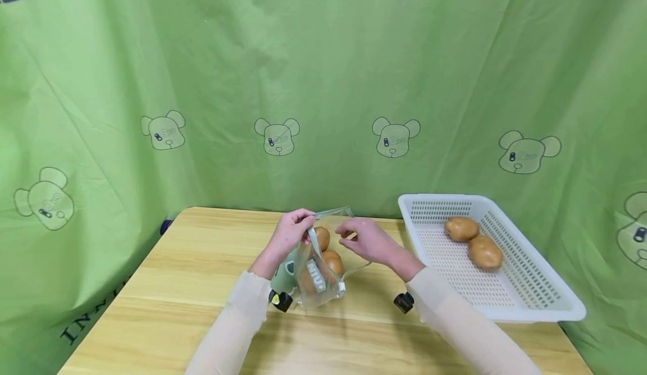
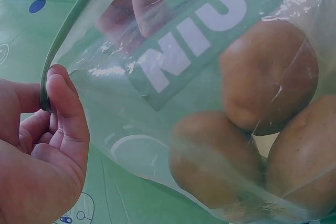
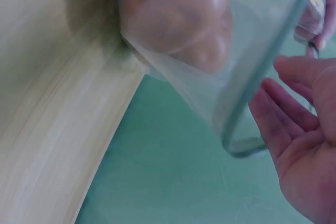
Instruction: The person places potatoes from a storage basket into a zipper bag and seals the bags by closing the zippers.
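A clear zip bag (image 1: 314, 295) with a green rim and white "NIU+" lettering stands on the table, its mouth spread. Inside it, three brown potatoes (image 2: 270, 80) show through the plastic in the left wrist view. My left hand (image 1: 288, 234) pinches the green rim (image 2: 62, 38) between thumb and fingers. At the other side of the mouth is my right hand (image 1: 371, 243), its fingers loosely bent and thumb apart, holding nothing. In the right wrist view its fingertips (image 3: 258, 103) are close by the rim; whether they touch it I cannot tell.
A white perforated plastic basket (image 1: 525, 314) stands to the right on the wooden table (image 1: 177, 268). Two potatoes, one at the back (image 1: 462, 229) and one nearer (image 1: 485, 252), lie in it. A green cloth (image 1: 328, 83) with bear prints hangs behind the table.
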The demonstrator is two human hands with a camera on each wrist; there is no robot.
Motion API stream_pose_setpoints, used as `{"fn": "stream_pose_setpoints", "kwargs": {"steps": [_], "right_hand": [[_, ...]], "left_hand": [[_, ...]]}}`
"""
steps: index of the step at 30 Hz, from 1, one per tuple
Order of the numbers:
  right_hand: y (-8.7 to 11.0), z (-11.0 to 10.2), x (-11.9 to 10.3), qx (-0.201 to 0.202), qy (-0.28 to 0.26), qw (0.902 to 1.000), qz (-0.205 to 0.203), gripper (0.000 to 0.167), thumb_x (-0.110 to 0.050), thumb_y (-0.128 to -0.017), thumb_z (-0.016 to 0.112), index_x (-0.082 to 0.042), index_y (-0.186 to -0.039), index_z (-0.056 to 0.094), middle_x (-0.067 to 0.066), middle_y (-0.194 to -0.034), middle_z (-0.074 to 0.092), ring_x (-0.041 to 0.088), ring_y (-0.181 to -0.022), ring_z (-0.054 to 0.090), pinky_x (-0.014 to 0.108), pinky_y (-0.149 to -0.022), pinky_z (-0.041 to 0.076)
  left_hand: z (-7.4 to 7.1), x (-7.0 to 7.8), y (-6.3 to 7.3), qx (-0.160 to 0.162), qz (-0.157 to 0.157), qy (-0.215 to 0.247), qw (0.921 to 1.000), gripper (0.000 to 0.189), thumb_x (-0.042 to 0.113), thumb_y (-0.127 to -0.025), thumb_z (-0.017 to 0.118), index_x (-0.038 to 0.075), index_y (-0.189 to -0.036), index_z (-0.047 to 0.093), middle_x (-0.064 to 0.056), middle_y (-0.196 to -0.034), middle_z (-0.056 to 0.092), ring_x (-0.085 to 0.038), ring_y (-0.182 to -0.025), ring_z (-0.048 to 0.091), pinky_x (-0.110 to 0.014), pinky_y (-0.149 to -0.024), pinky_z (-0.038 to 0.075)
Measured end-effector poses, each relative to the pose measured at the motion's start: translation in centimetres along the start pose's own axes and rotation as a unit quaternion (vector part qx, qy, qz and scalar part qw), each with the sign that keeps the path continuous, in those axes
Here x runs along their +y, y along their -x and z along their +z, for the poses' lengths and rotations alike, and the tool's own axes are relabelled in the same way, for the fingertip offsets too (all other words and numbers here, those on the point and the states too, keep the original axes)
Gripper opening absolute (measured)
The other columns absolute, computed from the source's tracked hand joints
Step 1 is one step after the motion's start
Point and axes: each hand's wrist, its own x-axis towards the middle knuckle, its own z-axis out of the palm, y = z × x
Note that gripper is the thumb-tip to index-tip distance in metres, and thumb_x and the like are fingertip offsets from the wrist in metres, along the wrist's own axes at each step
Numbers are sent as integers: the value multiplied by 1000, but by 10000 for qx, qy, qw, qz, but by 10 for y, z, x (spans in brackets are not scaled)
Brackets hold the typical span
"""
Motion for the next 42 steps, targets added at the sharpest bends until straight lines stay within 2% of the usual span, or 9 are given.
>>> {"fn": "stream_pose_setpoints", "kwargs": {"steps": [5,13,20,23,28,33,36,39,42], "right_hand": [[4,-16,2,-249,-476,9986,29,17,-4,-84,70,-4,-101,68,5,-96,68,15,-84,66,25,-72,55],[19,-51,22,-209,-1076,9915,696,21,-6,-84,71,-1,-104,68,6,-96,68,17,-86,64,31,-74,55],[37,-80,52,-274,-857,9888,1187,28,-6,-83,71,2,-109,64,9,-98,67,23,-89,62,31,-76,54],[47,-92,68,-230,-724,9887,1290,29,-6,-83,71,3,-110,64,12,-101,66,27,-92,61,35,-80,53],[70,-107,106,-229,-527,9868,1512,37,-12,-86,70,2,-119,60,18,-113,62,31,-99,59,46,-86,50],[93,-117,143,-267,-185,9814,1890,41,-16,-85,71,-1,-122,59,18,-116,62,34,-101,59,41,-84,51],[107,-123,160,-281,-18,9774,2097,45,-16,-84,72,1,-123,58,21,-116,61,37,-103,57,46,-86,50],[122,-126,174,-333,34,9725,2303,51,-20,-82,74,4,-124,56,26,-119,58,43,-107,53,58,-90,43],[136,-128,184,-410,77,9662,2543,57,-24,-79,76,4,-125,55,29,-121,55,48,-110,49,63,-91,36]], "left_hand": [[-1,-2,-1,22,27,-5,10000,21,4,-97,49,-11,-107,60,-3,-65,53,-11,-52,49,-23,-52,46],[-1,-3,-1,33,37,-16,10000,21,3,-97,50,-11,-107,60,-3,-67,53,-11,-53,50,-22,-52,47],[-2,-2,-1,44,72,-70,9999,21,3,-96,50,-12,-106,61,-2,-67,53,-12,-53,50,-23,-52,47],[-2,-3,-1,38,82,-83,9999,21,3,-96,50,-11,-106,61,-2,-67,53,-12,-53,50,-23,-52,47],[-3,-5,-2,-16,36,-10,10000,21,3,-96,50,-12,-107,61,-3,-68,53,-11,-53,50,-22,-52,46],[-4,-4,-1,-37,22,-9,10000,21,3,-96,49,-12,-107,60,-3,-68,52,-11,-53,49,-22,-52,46],[-5,-4,-1,-40,-20,-35,10000,22,3,-97,49,-12,-108,60,-3,-68,52,-11,-53,49,-23,-52,46],[-6,-19,-8,51,-38,-31,10000,22,5,-96,51,-10,-109,61,-3,-68,53,-11,-52,49,-22,-50,45],[-6,-33,-14,152,-11,-17,9999,21,6,-96,52,-8,-108,62,-2,-68,53,-11,-51,49,-20,-48,45]]}}
